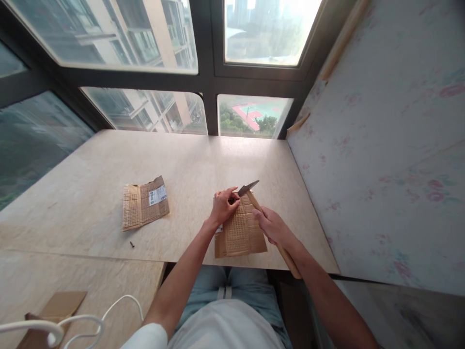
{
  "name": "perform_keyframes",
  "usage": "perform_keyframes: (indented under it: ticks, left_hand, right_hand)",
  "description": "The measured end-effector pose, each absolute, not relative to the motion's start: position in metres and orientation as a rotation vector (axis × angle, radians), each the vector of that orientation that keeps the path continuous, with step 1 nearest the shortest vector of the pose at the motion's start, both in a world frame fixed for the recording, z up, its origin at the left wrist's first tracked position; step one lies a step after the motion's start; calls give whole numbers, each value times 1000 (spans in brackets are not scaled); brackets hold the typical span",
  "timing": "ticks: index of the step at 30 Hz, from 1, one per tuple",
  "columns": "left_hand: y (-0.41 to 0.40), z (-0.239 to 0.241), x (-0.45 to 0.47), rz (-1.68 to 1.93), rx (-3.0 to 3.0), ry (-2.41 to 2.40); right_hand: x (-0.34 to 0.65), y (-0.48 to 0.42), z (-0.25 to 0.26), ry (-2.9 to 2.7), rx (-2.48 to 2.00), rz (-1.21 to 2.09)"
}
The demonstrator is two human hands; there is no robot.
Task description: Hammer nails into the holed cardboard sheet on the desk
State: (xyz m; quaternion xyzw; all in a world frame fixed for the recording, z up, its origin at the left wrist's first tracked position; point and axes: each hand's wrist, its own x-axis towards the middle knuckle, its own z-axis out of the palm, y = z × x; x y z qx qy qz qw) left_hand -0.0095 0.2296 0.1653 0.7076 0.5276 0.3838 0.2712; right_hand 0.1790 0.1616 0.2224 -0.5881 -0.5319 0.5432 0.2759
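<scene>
My right hand (271, 225) is closed around the wooden handle of a hammer (289, 261). The hammer's dark metal head points up and left, close beside the fingers of my left hand (223, 207). Those fingers are curled in a pinch at the far left part of a corrugated cardboard piece (242, 232). A small dark thing shows between thumb and fingers, too small and covered to name. The cardboard lies flat under both hands, with part of a white label at its left edge.
Further left lies another cardboard piece (145, 201) with a white label, and near it a small dark screw or nail (132, 244). A white cable (121, 298) and brown cardboard (65, 306) are at lower left. Windows stand behind; a flowered wall (378, 160) borders the right.
</scene>
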Motion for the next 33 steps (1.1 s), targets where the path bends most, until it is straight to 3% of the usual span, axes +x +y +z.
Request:
perform_keyframes:
  ticks: [33]
  left_hand:
    - [232,147,-15,1177,1830,1282]
  right_hand:
    - [180,164,228,-1641,-1644,1250]
